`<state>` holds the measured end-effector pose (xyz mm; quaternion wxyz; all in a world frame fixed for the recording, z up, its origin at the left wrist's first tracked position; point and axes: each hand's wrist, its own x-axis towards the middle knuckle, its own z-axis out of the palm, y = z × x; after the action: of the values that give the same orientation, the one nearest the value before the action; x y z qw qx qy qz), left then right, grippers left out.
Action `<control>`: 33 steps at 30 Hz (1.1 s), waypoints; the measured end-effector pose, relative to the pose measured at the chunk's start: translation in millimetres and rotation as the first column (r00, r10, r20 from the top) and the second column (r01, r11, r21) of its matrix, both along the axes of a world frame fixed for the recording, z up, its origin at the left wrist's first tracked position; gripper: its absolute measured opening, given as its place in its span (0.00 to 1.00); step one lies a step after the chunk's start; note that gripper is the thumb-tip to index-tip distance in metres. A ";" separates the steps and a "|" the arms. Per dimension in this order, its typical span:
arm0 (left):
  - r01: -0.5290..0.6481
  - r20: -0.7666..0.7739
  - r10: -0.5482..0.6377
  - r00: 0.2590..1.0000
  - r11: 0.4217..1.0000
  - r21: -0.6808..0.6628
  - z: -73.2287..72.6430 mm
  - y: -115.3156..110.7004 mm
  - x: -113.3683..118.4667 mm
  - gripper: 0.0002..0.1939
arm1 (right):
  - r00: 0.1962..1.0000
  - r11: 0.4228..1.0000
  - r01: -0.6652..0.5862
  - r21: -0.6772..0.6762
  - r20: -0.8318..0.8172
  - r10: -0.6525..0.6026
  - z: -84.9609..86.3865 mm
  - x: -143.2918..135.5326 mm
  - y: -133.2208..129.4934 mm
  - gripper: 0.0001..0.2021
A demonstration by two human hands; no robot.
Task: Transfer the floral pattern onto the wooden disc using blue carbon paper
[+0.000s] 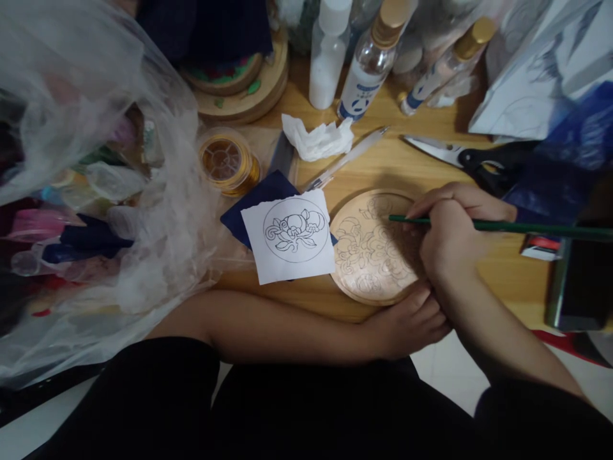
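Observation:
A round wooden disc point(368, 255) with a flower design drawn in thin lines lies on the table. My left hand point(412, 319) grips its lower right edge, thumb at the rim and the other fingers curled, partly under my right wrist. Over the disc's right side, my right hand point(450, 236) is closed on a long, slim dark green pencil point(531, 227). The pencil's left end lies above the drawing; whether it touches the wood I cannot tell. Left of the disc, a torn white paper point(292, 255) with an inked flower in a circle rests on dark blue cloth point(265, 191).
A clear plastic bag point(177, 211) of mixed scraps fills the left. Spooled golden thread point(227, 163), crumpled tissue point(318, 137), a pen point(354, 153) and scissors point(440, 150) lie beyond the disc. Bottles point(364, 76) stand behind; a phone point(584, 281) is at right.

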<state>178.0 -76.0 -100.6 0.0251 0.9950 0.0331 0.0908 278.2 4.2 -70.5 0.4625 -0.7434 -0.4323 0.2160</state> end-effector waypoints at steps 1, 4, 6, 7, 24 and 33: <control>0.007 -0.006 -0.007 1.000 1.000 -0.004 1.0 1.0 0.1 0.23 | 1.000 1.000 -0.019 0.003 -0.019 0.019 0.1 -0.5 -0.2 0.13; 0.024 -0.030 -0.025 0.999 1.000 -0.018 4.3 3.9 0.4 0.23 | 0.996 0.998 -0.060 0.027 -0.060 0.062 -1.1 -2.6 -0.6 0.13; 0.046 -0.057 -0.047 0.997 0.999 -0.026 5.3 4.9 0.7 0.23 | 0.995 0.996 -0.084 0.025 -0.055 0.086 -2.3 -3.6 -0.9 0.13; 0.055 -0.065 -0.057 0.996 0.998 -0.029 5.3 4.9 0.9 0.23 | 0.996 0.997 -0.078 0.029 -0.048 0.079 -2.9 -3.9 -0.9 0.14; 0.011 0.004 -0.011 1.000 1.000 0.003 1.9 1.7 0.4 0.23 | 0.995 0.996 -0.087 0.015 -0.051 0.088 -3.3 -2.7 0.9 0.16; 0.047 -0.065 -0.048 0.997 0.999 -0.003 3.9 3.8 -0.3 0.23 | 1.000 0.999 -0.008 0.052 0.011 0.008 -4.0 -1.0 -0.3 0.15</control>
<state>177.7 -72.2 -96.7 0.0269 0.9979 0.0103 0.0574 277.3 3.9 -74.5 0.4784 -0.7306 -0.4432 0.2025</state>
